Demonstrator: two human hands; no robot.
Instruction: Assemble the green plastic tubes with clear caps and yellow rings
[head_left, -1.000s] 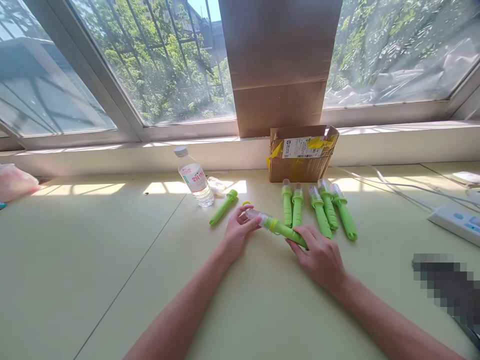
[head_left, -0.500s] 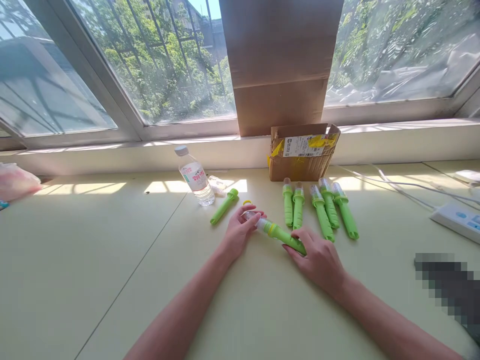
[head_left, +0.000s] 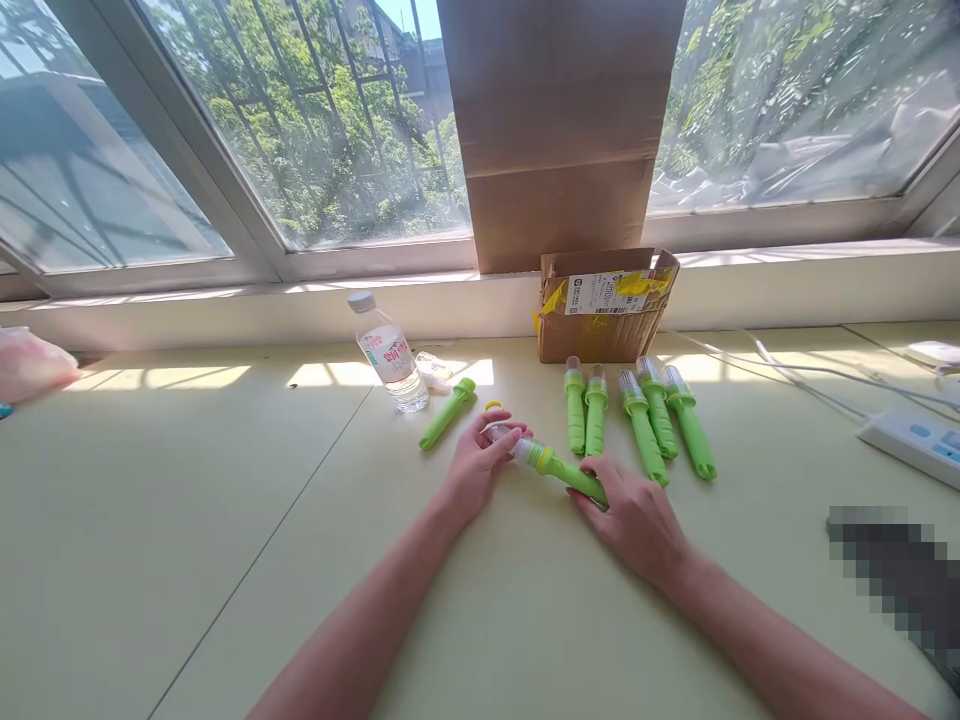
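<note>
Currently, a green tube (head_left: 553, 466) with a clear end slants in front of the cardboard box (head_left: 598, 335). The left hand's (head_left: 478, 468) fingers pinch the clear end; the right hand's (head_left: 639, 512) fingers pinch the green end. Just before the box, five capped tubes (head_left: 643, 430) lie on the surface (head_left: 187, 480); left of it are a green handle (head_left: 448, 415) and a bottle (head_left: 390, 356).

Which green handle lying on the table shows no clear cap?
The lone green handle between the water bottle and the left hand; the five handles near the cardboard box all have clear caps.
</note>
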